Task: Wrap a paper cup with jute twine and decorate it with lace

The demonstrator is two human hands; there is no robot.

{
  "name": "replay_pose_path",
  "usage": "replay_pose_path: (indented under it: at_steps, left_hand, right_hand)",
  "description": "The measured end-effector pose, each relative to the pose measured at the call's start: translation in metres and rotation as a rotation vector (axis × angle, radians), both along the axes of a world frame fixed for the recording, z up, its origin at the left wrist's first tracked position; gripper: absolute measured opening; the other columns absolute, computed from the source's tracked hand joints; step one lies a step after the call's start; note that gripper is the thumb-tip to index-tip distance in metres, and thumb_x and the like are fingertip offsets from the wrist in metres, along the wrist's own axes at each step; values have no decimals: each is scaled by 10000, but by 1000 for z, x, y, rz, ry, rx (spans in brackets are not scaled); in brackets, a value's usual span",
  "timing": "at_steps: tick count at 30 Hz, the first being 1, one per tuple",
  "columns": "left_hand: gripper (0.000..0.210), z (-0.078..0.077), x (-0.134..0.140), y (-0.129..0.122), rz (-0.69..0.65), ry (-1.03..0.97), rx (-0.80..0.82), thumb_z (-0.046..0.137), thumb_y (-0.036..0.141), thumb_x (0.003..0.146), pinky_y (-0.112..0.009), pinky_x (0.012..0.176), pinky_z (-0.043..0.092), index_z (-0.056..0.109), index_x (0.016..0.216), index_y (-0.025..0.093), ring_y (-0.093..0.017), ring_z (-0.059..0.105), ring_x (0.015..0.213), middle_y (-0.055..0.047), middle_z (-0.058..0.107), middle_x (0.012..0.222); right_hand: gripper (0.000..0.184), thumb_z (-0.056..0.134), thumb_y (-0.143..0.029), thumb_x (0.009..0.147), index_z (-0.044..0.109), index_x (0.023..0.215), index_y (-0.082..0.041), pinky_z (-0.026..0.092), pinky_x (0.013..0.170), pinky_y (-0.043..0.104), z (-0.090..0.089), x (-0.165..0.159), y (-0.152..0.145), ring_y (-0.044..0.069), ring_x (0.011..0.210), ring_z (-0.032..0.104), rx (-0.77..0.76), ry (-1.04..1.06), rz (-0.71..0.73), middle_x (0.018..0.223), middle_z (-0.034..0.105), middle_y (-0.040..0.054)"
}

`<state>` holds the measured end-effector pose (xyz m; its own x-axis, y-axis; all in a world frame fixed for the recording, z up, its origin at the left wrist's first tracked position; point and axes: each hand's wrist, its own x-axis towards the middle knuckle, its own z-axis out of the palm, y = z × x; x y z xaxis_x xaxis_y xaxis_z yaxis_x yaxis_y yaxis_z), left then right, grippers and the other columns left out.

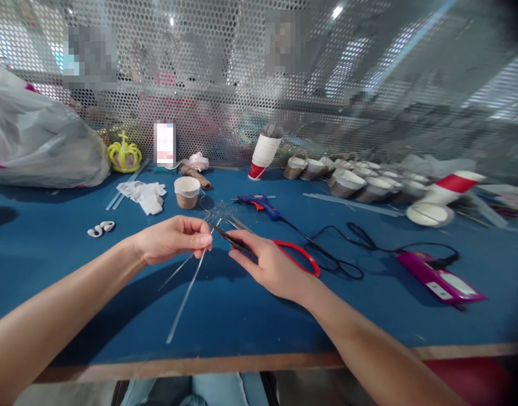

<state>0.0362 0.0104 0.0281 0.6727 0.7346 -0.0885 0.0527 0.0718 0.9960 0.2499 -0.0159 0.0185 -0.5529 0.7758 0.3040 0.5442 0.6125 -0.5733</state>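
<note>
My left hand (178, 241) is closed in a pinch on a narrow clear strip (186, 303), which hangs down toward the table's front edge. A thinner strand (174, 274) also trails below those fingers. My right hand (270, 265) grips a dark, slender pointed tool (227, 235); its exact kind is unclear. The tool's tip meets the strip's upper end, close to my left fingertips. Partly hidden behind my right hand, scissors with red handles (312, 264) lie on the table. Beyond my hands stands a brown paper cup with white lining (187, 197), with small scraps beside it.
A blue glue gun (259, 204) lies ahead, its cord running to a purple power strip (443, 279). Small lined cups (347, 183) crowd the back right, near stacked paper cups (265, 152). A plastic bag (43, 135), yellow crown (124, 155) and white cloth (144, 193) are left.
</note>
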Motion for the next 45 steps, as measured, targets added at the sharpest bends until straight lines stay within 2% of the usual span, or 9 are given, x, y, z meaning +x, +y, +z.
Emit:
replay_pose_path:
  at_steps: [6,16,19,24,26,33,36,41,45]
  left_hand:
    - [170,21,11,-18,477,796,775,554,210,743,-269,565,315,516,583,167,-135,457,555,-5,515,534]
    - [369,1,-5,4,-57,-188,-147,728,463,643,-252,635,390,554,741,152,-114,540,651,-13,602,679]
    - [365,-2,1,0,-2,-132,-60,700,467,658,-238,580,365,500,673,162,-95,477,555,35,510,537]
    - [142,18,11,-17,430,630,679,567,209,739,-252,546,319,502,619,172,-117,434,535,16,501,547]
    - [115,24,10,-20,480,739,775,542,167,745,-261,560,320,521,632,166,-128,445,548,6,508,556]
    - [335,9,-9,2,-68,-77,18,663,464,725,-234,673,396,621,816,144,-107,534,713,-48,648,863]
    - [358,-4,-7,4,-151,-208,-190,722,466,666,-224,640,381,612,733,132,-101,539,659,-24,627,692]
    - [402,-2,-3,1,-101,-160,-132,724,500,629,-221,574,346,558,659,135,-82,468,556,20,537,581]
    - [301,12,6,-10,185,346,313,615,372,718,-238,525,285,444,576,170,-85,368,490,45,431,524]
  right_hand:
    - [228,496,-249,888,546,1101,-185,498,854,364,-5,-5,2,214,990,621,-31,-105,-113,1075,657,87]
    - [228,476,-285,897,551,1102,-222,513,793,299,8,1,-3,170,912,626,-76,33,-31,1017,662,36]
    - [232,475,-287,897,550,1107,-222,516,798,313,4,0,-1,176,913,629,-58,26,-32,1026,661,41]
    - [225,483,-261,891,547,1096,-195,496,848,352,-6,-4,2,206,982,620,17,-33,-120,1070,653,77]
    - [231,477,-260,894,541,1103,-187,493,848,351,-6,-4,2,206,983,618,20,-33,-124,1068,652,82]
    - [201,438,-297,916,540,1059,-201,498,807,297,8,0,-2,172,946,614,-119,72,-55,993,652,55]
    - [204,438,-301,915,540,1062,-202,501,776,285,9,0,-3,168,921,613,-141,83,-39,942,653,49]
    - [220,449,-305,911,538,1084,-202,497,770,286,7,2,-3,162,878,619,-134,53,-43,947,656,46]
    - [208,473,-279,897,557,1069,-198,482,820,312,1,0,2,179,927,620,-61,-3,-106,1031,652,61]
